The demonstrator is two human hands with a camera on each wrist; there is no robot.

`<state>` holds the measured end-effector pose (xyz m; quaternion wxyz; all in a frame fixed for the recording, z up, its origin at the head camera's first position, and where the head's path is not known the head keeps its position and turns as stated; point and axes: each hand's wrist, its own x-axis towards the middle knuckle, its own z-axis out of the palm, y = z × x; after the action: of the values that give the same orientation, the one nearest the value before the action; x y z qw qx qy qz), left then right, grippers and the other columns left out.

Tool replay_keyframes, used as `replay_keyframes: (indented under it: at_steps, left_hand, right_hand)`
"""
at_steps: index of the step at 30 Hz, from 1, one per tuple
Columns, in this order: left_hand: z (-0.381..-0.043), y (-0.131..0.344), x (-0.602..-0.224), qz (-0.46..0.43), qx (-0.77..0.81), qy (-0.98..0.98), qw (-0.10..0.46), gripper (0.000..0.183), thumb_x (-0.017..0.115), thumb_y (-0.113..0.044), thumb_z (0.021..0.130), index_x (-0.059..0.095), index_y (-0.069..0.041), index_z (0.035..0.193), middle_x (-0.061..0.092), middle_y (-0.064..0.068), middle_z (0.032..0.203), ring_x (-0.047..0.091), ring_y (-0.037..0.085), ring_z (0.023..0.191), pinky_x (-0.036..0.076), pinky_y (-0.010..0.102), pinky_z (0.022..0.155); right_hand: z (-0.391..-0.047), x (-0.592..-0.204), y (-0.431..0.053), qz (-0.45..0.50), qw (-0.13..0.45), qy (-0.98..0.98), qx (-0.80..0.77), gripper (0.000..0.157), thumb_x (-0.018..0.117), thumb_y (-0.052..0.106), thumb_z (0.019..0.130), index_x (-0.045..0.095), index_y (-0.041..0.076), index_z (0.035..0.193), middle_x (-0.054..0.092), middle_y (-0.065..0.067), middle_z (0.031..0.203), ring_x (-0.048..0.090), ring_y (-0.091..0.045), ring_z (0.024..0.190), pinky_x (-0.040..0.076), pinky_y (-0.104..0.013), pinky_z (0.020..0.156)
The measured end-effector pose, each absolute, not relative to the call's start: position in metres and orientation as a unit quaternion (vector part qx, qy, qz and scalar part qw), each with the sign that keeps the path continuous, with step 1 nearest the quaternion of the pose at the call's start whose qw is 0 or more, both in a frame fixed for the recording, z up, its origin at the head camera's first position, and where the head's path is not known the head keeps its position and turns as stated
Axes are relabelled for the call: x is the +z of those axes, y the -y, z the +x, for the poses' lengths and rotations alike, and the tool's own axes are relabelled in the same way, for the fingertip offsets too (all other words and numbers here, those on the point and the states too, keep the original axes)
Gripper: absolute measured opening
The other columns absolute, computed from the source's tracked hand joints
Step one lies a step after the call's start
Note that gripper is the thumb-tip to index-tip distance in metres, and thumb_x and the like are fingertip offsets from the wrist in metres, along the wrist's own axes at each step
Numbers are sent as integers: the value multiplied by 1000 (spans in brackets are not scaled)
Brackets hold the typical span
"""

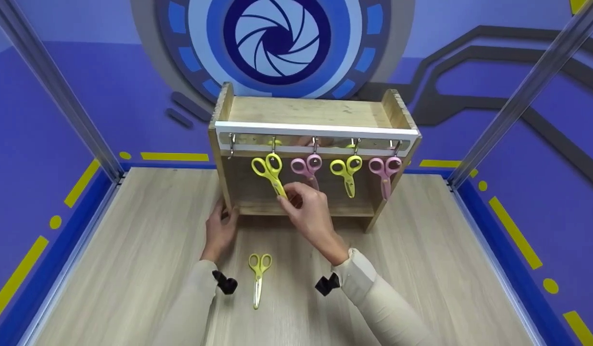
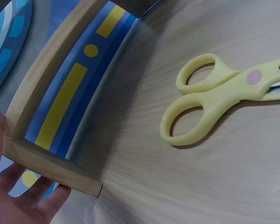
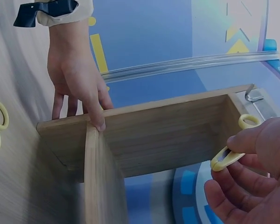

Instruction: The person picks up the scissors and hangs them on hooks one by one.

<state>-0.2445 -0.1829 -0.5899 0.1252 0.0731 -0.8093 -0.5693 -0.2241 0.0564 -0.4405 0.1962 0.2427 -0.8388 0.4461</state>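
My right hand point(image 1: 311, 211) pinches a pair of yellow scissors point(image 1: 277, 185) by the blade end, thumb on one side and fingers on the other. One of its handle loops is at the second hook from the left; whether the loop bears on the hook I cannot tell. My left hand point(image 1: 221, 230) holds the lower left side of a wooden shelf point(image 1: 306, 210), thumb at the front edge and fingers along the outside, as the right wrist view shows. Another pair of yellow scissors point(image 2: 224, 98) lies on the table, handles toward the shelf.
Along the shelf's white rail point(image 1: 315, 129), pink scissors point(image 1: 299, 166), yellow scissors point(image 1: 348, 180) and more pink scissors point(image 1: 385, 175) hang to the right. The leftmost hook point(image 1: 231, 144) carries nothing. Blue printed walls and metal posts point(image 1: 517, 105) enclose the wooden table point(image 1: 147, 240).
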Motion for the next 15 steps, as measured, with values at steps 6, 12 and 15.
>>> replay_keyframes:
  at_steps: [6,12,15]
  left_hand:
    - [-244,182,-590,67,-570,809,132,56,58,-30,106,41,-13,156,52,21,150,56,38,132,51,52,103]
    - [-243,182,-589,61,-584,798,139,58,61,-29,105,41,-13,157,55,22,146,59,38,129,54,51,100]
    - [-243,182,-590,60,-579,801,141,58,60,-29,106,41,-11,157,54,22,147,58,38,129,53,51,101]
  right_hand:
    - [-228,-444,-53,238,205,840,443,10,80,9,90,75,6,98,71,-2,83,64,-10,71,57,-25,63]
    - [-233,-450,-48,230,206,845,437,9,79,11,91,75,6,98,72,-2,82,65,-11,70,58,-25,64]
    - [-235,-452,-46,227,206,848,432,9,78,10,91,76,6,97,72,-3,82,65,-11,70,58,-25,64]
